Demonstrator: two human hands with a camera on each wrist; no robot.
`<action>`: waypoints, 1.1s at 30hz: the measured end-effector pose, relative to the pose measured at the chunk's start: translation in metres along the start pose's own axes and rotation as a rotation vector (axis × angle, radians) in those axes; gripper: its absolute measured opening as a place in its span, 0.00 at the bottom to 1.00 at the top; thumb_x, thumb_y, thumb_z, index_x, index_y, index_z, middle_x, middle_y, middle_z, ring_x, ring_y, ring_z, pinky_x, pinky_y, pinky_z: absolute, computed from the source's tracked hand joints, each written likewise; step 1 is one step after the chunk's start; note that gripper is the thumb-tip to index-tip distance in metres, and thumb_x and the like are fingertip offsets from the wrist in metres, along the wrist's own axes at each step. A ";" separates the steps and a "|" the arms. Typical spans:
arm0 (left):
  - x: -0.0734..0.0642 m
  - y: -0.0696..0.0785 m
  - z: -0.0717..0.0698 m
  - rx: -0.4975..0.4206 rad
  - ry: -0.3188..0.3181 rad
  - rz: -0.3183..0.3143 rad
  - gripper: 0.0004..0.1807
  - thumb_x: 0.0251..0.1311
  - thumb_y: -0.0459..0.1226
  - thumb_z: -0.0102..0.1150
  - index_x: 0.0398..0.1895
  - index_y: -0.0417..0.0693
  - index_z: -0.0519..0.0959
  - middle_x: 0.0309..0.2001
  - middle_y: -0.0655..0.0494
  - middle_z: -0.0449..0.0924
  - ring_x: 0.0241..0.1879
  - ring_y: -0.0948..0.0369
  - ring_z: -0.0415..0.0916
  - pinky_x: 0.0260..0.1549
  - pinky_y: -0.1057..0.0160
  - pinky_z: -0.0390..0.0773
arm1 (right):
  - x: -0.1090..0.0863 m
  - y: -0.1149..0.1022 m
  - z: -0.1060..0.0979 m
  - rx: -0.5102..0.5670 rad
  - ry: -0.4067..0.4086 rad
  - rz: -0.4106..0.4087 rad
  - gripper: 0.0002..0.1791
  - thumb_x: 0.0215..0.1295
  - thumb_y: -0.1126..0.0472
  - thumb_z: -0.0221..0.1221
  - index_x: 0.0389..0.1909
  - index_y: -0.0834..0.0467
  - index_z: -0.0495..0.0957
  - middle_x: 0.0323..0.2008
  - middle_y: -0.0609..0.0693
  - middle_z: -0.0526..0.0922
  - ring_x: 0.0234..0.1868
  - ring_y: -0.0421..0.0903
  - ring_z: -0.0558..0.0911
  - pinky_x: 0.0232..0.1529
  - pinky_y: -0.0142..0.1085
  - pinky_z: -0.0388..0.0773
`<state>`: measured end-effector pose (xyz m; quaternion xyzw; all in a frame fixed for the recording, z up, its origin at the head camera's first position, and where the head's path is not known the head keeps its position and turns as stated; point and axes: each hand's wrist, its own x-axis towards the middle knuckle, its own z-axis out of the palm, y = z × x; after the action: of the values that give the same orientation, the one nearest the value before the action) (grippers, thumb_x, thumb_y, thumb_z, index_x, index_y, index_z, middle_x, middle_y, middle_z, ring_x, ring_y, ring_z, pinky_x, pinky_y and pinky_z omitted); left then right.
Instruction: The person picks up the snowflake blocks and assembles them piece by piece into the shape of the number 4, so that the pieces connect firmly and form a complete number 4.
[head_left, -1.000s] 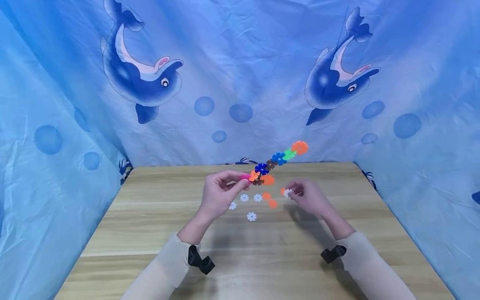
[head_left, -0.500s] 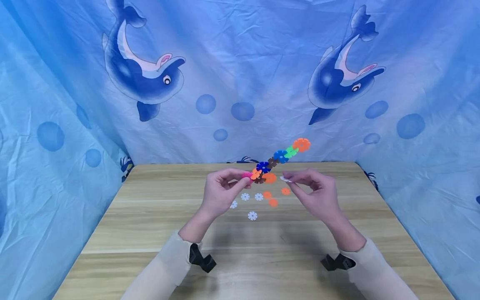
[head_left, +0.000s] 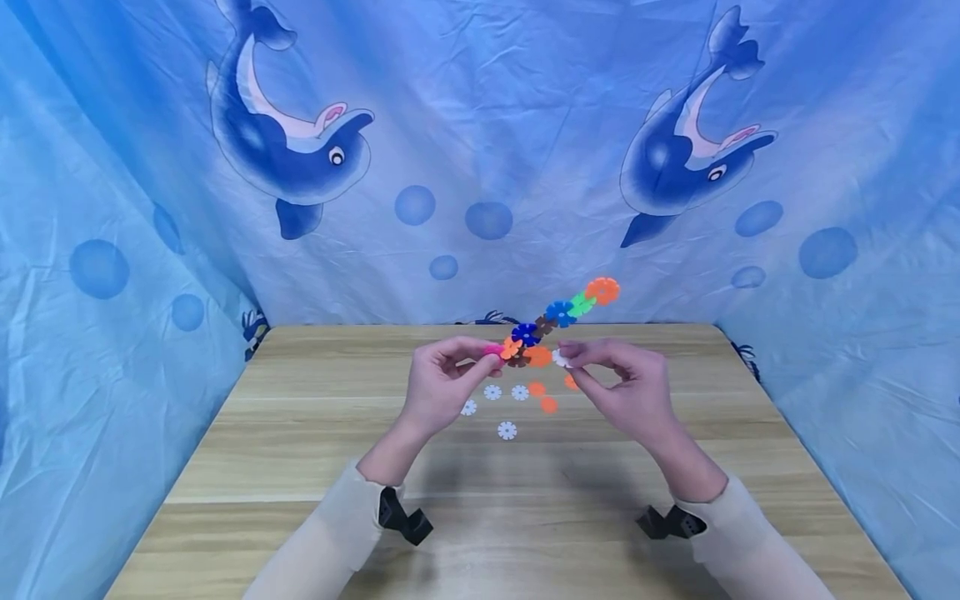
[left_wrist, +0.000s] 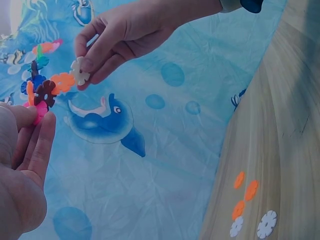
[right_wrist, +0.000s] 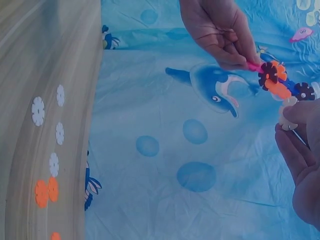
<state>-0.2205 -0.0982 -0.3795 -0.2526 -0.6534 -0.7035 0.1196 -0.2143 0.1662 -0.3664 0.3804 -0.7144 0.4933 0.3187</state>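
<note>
Between thumb and fingers, my left hand (head_left: 450,383) pinches the pink snowflake disc (left_wrist: 41,112) at the near end of a linked chain. From there one row runs through a dark blue disc (head_left: 527,335), a lighter blue disc (head_left: 560,314) and a green disc (head_left: 581,304) to an orange end disc (head_left: 603,291). A shorter branch has a brown disc (left_wrist: 46,93) and an orange disc (left_wrist: 63,82). My right hand (head_left: 630,387) pinches a white snowflake disc (head_left: 560,358) at that orange disc's edge. Whether the two interlock I cannot tell.
Several loose white discs (head_left: 507,431) lie on the wooden table (head_left: 315,458) below the hands. Loose orange discs (head_left: 549,405) lie beside them, one partly behind the right hand. A blue dolphin-print curtain (head_left: 450,125) surrounds the table's back and sides.
My right hand has lifted the white disc from near the loose orange discs and brought it left to the chain's orange disc. The white disc has turned. The left hand stays nearly still.
</note>
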 end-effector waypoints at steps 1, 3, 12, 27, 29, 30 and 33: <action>0.000 0.000 0.000 0.001 0.001 0.000 0.08 0.65 0.25 0.69 0.45 0.30 0.87 0.42 0.33 0.89 0.35 0.64 0.91 0.44 0.58 0.92 | 0.000 0.000 0.000 -0.003 0.000 -0.009 0.19 0.51 0.87 0.69 0.33 0.61 0.88 0.38 0.62 0.92 0.52 0.36 0.91 0.51 0.29 0.88; 0.001 0.000 0.000 0.001 0.001 0.000 0.08 0.65 0.24 0.69 0.45 0.30 0.87 0.42 0.33 0.89 0.35 0.64 0.91 0.43 0.58 0.92 | 0.001 0.001 0.000 0.004 -0.002 -0.022 0.19 0.51 0.87 0.69 0.33 0.61 0.88 0.38 0.62 0.92 0.52 0.36 0.91 0.51 0.29 0.88; 0.001 -0.001 0.001 -0.016 -0.003 0.008 0.08 0.65 0.23 0.69 0.45 0.28 0.86 0.40 0.46 0.91 0.34 0.64 0.90 0.42 0.58 0.92 | 0.001 0.000 -0.001 0.105 -0.046 -0.051 0.18 0.51 0.89 0.66 0.34 0.64 0.86 0.37 0.64 0.91 0.53 0.39 0.91 0.51 0.32 0.89; -0.002 -0.001 0.001 -0.011 -0.036 -0.026 0.08 0.66 0.24 0.68 0.46 0.27 0.86 0.43 0.30 0.89 0.34 0.65 0.91 0.41 0.60 0.92 | 0.005 -0.001 -0.002 0.011 -0.051 -0.192 0.18 0.47 0.88 0.69 0.30 0.63 0.88 0.36 0.64 0.92 0.53 0.42 0.91 0.48 0.28 0.88; -0.002 -0.001 0.001 -0.007 -0.043 -0.032 0.08 0.66 0.24 0.67 0.45 0.27 0.86 0.43 0.29 0.88 0.34 0.65 0.91 0.41 0.59 0.92 | 0.005 -0.002 -0.003 -0.012 -0.054 -0.208 0.15 0.50 0.85 0.71 0.30 0.62 0.88 0.37 0.63 0.93 0.52 0.43 0.92 0.48 0.27 0.88; -0.002 -0.001 0.001 -0.005 -0.045 -0.035 0.07 0.66 0.24 0.67 0.45 0.27 0.86 0.43 0.29 0.89 0.34 0.65 0.91 0.41 0.58 0.93 | 0.005 -0.002 -0.004 -0.023 -0.055 -0.214 0.14 0.52 0.83 0.72 0.30 0.61 0.88 0.37 0.62 0.93 0.51 0.44 0.92 0.49 0.27 0.88; -0.002 0.001 0.000 0.006 -0.055 -0.046 0.07 0.65 0.23 0.67 0.44 0.28 0.87 0.44 0.29 0.89 0.33 0.65 0.91 0.40 0.54 0.93 | 0.006 -0.004 -0.006 -0.050 -0.071 -0.225 0.11 0.55 0.79 0.73 0.31 0.60 0.89 0.38 0.61 0.93 0.48 0.48 0.94 0.50 0.28 0.88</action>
<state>-0.2185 -0.0989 -0.3798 -0.2565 -0.6641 -0.6969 0.0862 -0.2139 0.1694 -0.3578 0.4675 -0.6900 0.4227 0.3560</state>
